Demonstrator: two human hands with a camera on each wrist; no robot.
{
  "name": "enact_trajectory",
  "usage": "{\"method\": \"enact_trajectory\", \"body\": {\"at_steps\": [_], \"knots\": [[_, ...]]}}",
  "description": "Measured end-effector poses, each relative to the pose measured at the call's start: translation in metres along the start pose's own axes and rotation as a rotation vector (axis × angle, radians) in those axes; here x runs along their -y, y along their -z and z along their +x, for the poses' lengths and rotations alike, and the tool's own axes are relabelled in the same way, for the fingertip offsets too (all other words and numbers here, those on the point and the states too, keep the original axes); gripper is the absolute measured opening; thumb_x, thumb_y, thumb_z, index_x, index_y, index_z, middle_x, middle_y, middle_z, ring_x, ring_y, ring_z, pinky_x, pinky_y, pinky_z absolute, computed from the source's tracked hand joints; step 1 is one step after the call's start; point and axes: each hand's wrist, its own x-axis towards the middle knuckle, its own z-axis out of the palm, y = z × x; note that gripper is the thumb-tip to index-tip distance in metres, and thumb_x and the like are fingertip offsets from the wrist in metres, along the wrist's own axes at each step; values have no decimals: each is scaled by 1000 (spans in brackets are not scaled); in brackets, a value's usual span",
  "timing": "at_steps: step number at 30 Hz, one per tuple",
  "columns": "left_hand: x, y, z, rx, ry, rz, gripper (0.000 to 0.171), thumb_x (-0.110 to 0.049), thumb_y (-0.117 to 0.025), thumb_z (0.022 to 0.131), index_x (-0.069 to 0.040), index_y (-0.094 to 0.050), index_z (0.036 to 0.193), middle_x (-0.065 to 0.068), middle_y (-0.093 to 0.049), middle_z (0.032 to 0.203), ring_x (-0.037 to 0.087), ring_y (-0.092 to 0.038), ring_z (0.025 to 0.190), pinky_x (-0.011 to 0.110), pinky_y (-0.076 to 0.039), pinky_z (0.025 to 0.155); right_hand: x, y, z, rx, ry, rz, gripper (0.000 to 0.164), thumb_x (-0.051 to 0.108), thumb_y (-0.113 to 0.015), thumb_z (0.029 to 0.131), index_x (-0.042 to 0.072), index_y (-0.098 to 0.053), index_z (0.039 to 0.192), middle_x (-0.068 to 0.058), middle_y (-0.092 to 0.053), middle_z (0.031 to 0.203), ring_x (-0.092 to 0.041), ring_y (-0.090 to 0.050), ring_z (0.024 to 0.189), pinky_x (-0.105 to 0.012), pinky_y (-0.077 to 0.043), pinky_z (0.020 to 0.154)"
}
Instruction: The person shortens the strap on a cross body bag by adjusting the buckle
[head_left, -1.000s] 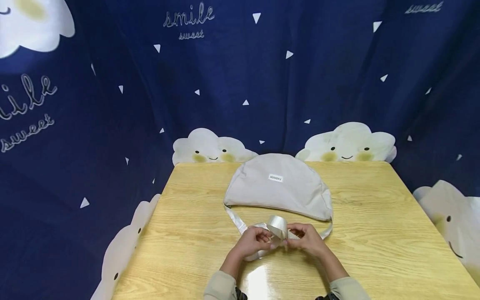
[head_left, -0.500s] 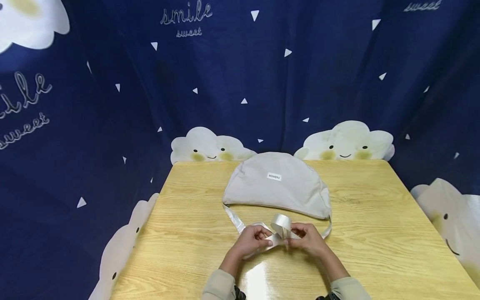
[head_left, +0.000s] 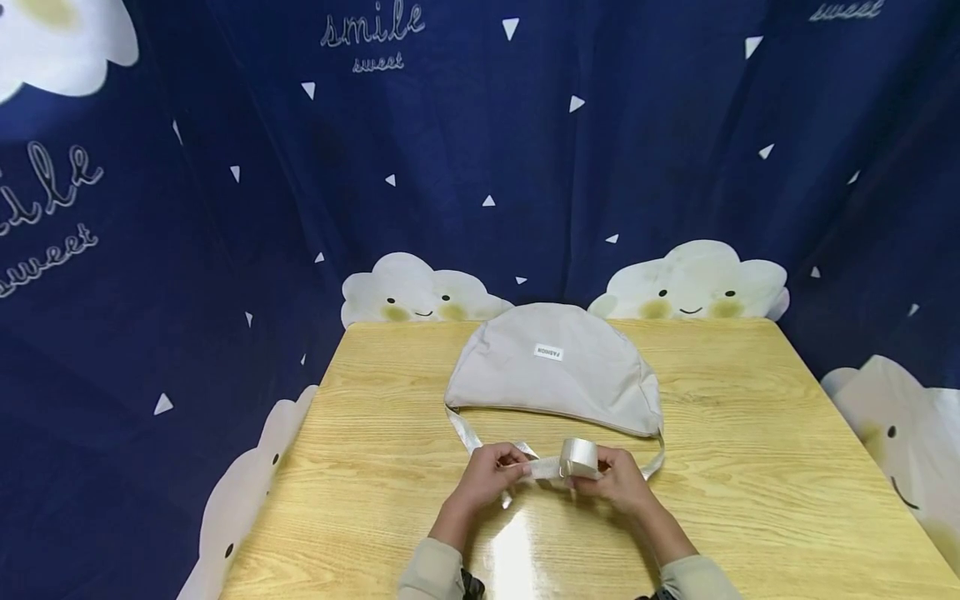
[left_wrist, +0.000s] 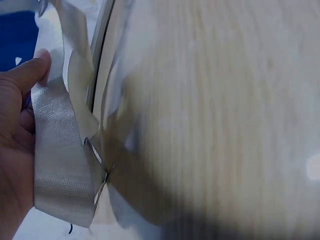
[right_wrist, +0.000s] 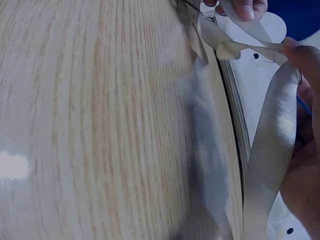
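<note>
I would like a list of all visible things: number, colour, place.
table: one, light wood-coloured, in the foreground
curtain: one, dark blue, behind the table
cloud prints: several, white, on the curtain
triangles: many, white, on the curtain
lettering: several words, pale outlines, on the curtain
bag: one, pale beige, on the table
label: one, white, on the bag
strap: apparently one, silvery beige, before the bag
sleeves: two, beige, at the bottom
wrist items: two, black, beside the sleeves
left hand: one, bare, pinching the strap
right hand: one, bare, pinching the strap
</note>
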Motion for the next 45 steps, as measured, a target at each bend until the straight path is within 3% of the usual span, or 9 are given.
{"method": "enact_trajectory", "body": {"at_steps": [7,15,22,25,32,39,45], "knots": [[-2,18,-3,-23,15,92,4,-17,-69,85,-13,-69,84,-9,-61,75,8,-55,69,25,-48,62,2,1,-2,1,-76,40,30,-6,-80,64,-4,-68,91,0,-68,82,-10,-58,71,-26,-48,62],[9,33,-6,-99,-56,198,6,-14,-71,83,-8,-71,83,-8,-64,74,6,-53,68,25,-46,61,-1,1,-2,-19,-99,30,32,-8,-78,65,-5,-68,95,-2,-67,82,-14,-57,70,-27,-48,61],[13,38,-9,-85,10,217,6,-11,-70,83,-5,-69,83,-6,-61,70,5,-53,60,23,-46,53,-5,-2,-1,-10,-105,40,38,-6,-78,67,-7,-67,103,-14,-67,95,-14,-58,79,-31,-50,69],[11,35,-8,-70,16,204,9,-11,-72,81,-5,-69,86,-4,-61,73,8,-56,64,23,-48,57,-2,-4,-1,-3,-106,26,39,-4,-78,67,-7,-66,105,-16,-66,99,-15,-58,82,-34,-51,71],[-11,15,3,-53,-50,157,24,-15,-75,79,-2,-68,98,7,-65,95,25,-59,87,30,-49,72,3,-6,-1,-11,-70,-31,35,-2,-78,69,-7,-67,102,-11,-67,92,-24,-57,76,-31,-47,64],[-13,-9,13,53,-69,101,21,-14,-71,83,-1,-68,100,0,-66,91,11,-60,84,24,-50,72,-27,-9,-2,-16,-74,-13,36,6,-81,69,1,-69,104,0,-67,87,-16,-55,73,-27,-46,62],[-6,-18,15,55,-80,110,18,-14,-71,84,-2,-69,98,-4,-64,86,5,-58,78,21,-50,68,-33,-9,-2,-28,-52,-9,36,9,-82,69,1,-70,102,1,-66,86,-16,-55,73,-29,-47,62]]}}
